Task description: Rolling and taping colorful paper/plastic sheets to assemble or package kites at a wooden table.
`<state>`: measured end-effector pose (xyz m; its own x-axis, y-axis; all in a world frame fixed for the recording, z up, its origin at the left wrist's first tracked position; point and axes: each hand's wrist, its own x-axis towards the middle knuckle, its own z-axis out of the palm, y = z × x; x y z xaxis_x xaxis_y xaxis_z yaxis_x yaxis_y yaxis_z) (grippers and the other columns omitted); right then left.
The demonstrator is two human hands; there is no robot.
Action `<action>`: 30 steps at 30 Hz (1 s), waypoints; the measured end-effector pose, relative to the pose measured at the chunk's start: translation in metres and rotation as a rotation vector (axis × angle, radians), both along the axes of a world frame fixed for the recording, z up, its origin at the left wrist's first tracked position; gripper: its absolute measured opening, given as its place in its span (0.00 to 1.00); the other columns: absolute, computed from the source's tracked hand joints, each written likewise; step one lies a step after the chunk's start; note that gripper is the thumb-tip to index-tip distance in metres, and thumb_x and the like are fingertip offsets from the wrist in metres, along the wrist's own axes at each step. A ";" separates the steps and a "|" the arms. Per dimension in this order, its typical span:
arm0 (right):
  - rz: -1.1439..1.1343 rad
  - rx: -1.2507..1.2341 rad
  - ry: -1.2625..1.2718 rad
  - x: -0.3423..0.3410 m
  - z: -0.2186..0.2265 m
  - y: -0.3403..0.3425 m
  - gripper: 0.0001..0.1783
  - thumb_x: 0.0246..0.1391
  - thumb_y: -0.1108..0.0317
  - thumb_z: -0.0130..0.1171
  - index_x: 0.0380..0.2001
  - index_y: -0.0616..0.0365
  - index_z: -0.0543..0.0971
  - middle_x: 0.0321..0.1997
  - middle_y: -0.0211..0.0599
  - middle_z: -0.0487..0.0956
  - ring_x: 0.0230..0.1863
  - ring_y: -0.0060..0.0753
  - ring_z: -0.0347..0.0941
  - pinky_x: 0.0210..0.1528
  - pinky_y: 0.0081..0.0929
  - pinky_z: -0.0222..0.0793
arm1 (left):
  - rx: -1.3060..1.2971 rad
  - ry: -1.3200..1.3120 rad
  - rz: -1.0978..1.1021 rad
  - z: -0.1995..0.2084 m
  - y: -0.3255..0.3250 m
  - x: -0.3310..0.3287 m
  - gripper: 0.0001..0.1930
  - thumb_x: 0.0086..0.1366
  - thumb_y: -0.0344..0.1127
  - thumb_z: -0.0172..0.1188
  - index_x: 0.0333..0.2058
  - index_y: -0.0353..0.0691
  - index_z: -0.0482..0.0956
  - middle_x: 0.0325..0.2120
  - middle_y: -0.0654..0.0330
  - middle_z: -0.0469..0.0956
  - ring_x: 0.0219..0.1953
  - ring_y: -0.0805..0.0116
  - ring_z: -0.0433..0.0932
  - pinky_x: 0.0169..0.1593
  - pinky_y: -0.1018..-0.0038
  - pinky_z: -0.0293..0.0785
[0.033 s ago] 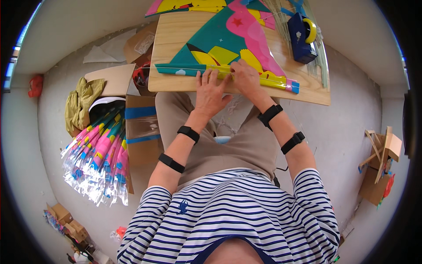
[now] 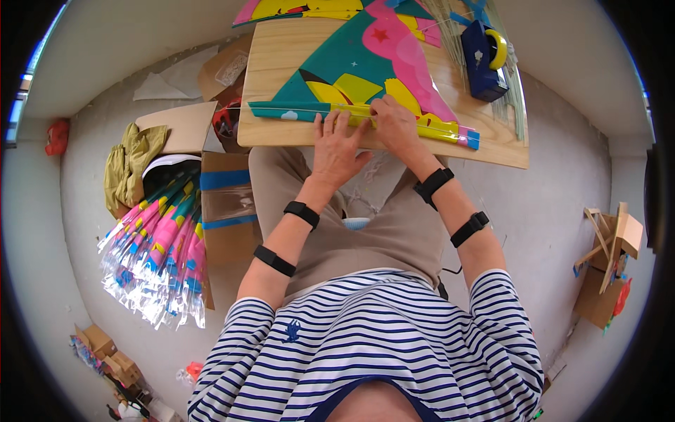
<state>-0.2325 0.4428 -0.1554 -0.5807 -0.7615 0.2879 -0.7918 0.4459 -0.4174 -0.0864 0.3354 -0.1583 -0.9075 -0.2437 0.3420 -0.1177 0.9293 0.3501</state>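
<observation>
A triangular kite of thin printed sheet, green, pink and yellow, lies on the wooden table. A thin pale rod runs along its near edge, where the sheet forms a narrow strip. My left hand rests on this strip with its fingers stretched and its thumb apart. Just to the right, my right hand has bent fingers closed on the strip near its middle. What lies under these fingertips is hidden.
A blue tape dispenser with yellow tape stands at the table's right, beside a bundle of thin rods. More printed sheets lie at the far edge. At left, a cardboard box stands next to several colourful rolled pieces in clear sleeves.
</observation>
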 end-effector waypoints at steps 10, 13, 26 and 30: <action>-0.071 0.099 -0.009 -0.009 0.000 0.012 0.06 0.50 0.72 0.63 0.33 0.53 0.79 0.37 0.42 0.77 0.39 0.52 0.79 0.39 0.46 0.74 | 0.011 -0.034 0.002 0.004 0.000 0.001 0.36 0.49 0.49 0.75 0.59 0.54 0.79 0.58 0.49 0.68 0.64 0.45 0.63 0.70 0.43 0.53; -0.026 0.066 0.149 -0.002 0.008 0.002 0.06 0.48 0.73 0.61 0.32 0.55 0.79 0.39 0.41 0.76 0.43 0.50 0.78 0.41 0.44 0.74 | -0.012 -0.034 0.003 0.002 -0.002 0.000 0.36 0.49 0.48 0.76 0.60 0.54 0.79 0.58 0.48 0.68 0.64 0.44 0.63 0.70 0.43 0.52; 0.017 0.050 0.289 0.048 -0.003 0.036 0.29 0.53 0.67 0.60 0.60 0.63 0.74 0.65 0.46 0.72 0.68 0.50 0.64 0.73 0.51 0.54 | 0.003 -0.031 -0.010 0.004 0.000 -0.002 0.36 0.50 0.48 0.74 0.61 0.54 0.78 0.58 0.49 0.68 0.64 0.45 0.63 0.70 0.43 0.52; 0.034 0.092 0.231 0.049 0.004 0.037 0.35 0.55 0.61 0.63 0.65 0.64 0.69 0.71 0.47 0.67 0.73 0.48 0.60 0.77 0.50 0.47 | 0.000 -0.037 -0.018 0.003 -0.002 -0.003 0.37 0.50 0.45 0.74 0.62 0.55 0.77 0.58 0.49 0.69 0.64 0.44 0.63 0.70 0.44 0.53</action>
<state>-0.1839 0.4798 -0.1517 -0.4814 -0.8085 0.3386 -0.8765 0.4452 -0.1830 -0.0891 0.3337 -0.1554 -0.9240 -0.2270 0.3078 -0.1137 0.9314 0.3457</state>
